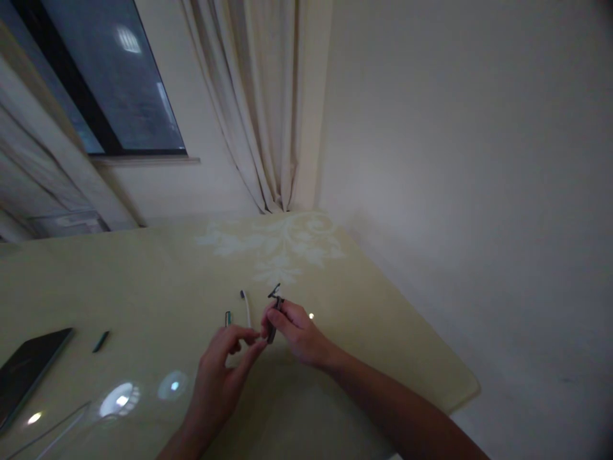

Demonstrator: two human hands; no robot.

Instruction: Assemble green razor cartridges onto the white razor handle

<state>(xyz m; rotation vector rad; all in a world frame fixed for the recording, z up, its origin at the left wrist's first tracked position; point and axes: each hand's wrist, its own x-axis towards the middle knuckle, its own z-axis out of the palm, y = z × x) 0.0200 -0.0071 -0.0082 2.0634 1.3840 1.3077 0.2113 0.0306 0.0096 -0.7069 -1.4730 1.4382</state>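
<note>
My right hand [304, 335] grips the dark handle of what looks like a razor [272, 329], its thin head tilted up above the fingers. My left hand [223, 370] is closed at the thumb and forefinger, with their tips at the lower end of the handle. Just beyond the left hand lies a white toothbrush [248, 306] with dark bristles, its lower end hidden behind the fingers. Beside it a small dark and green piece [228, 318] shows partly above the left knuckles.
On the glossy, pale yellow table [158, 281] a small dark stick-like piece [100, 342] lies to the left. A black tablet-like slab [33, 367] rests at the left edge, near a thin white cable [62, 434]. A wall [454, 191] borders the right side.
</note>
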